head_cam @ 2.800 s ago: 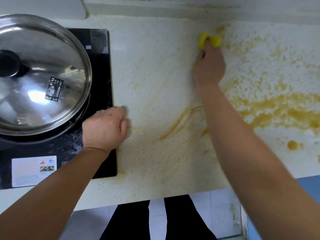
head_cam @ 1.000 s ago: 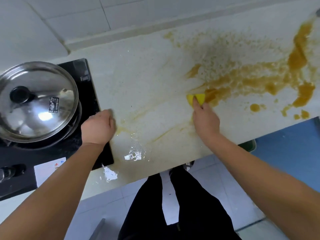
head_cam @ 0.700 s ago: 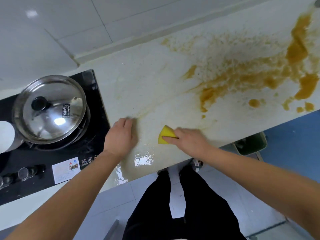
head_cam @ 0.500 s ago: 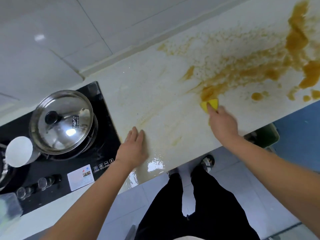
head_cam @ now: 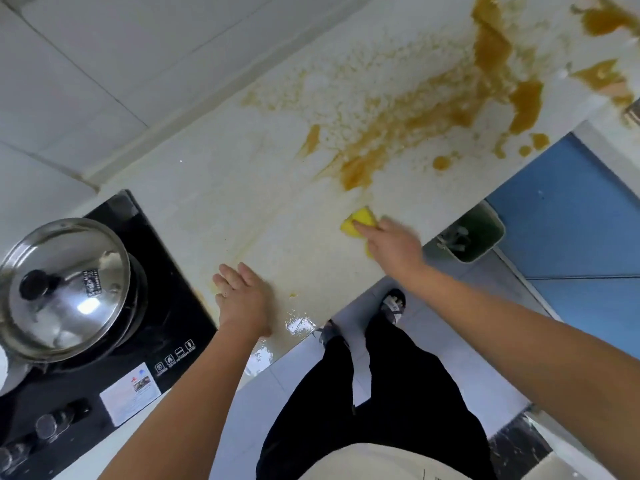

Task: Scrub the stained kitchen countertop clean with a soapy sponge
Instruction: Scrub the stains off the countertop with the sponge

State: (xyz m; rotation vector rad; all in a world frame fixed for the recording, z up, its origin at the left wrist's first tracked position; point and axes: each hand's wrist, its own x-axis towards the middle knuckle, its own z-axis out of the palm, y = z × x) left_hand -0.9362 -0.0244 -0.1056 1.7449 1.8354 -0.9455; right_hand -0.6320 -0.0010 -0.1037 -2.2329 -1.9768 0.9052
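The pale desk [head_cam: 242, 202] ran diagonally, its orange stain [head_cam: 433, 109] spread at upper right. Near the front edge, right of centre, the right hand [head_cam: 394, 247] grasped the sponge [head_cam: 360, 223] in its fingers; the left hand [head_cam: 242, 299] lay flat, fingers released, beside the cooktop [head_cam: 166, 306]

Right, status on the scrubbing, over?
Left hand flat on countertop. Right hand holds yellow sponge near brown stain. Stain mostly unscrubbed. Lidded pot off left, not obstructing.

2 hands (L [head_cam: 242, 299], R [head_cam: 394, 247]), 1 sponge [head_cam: 362, 219], 1 pot w/ lid [head_cam: 65, 289], 1 cooktop [head_cam: 173, 323], 1 bin [head_cam: 481, 230], 2 shoes [head_cam: 393, 304].
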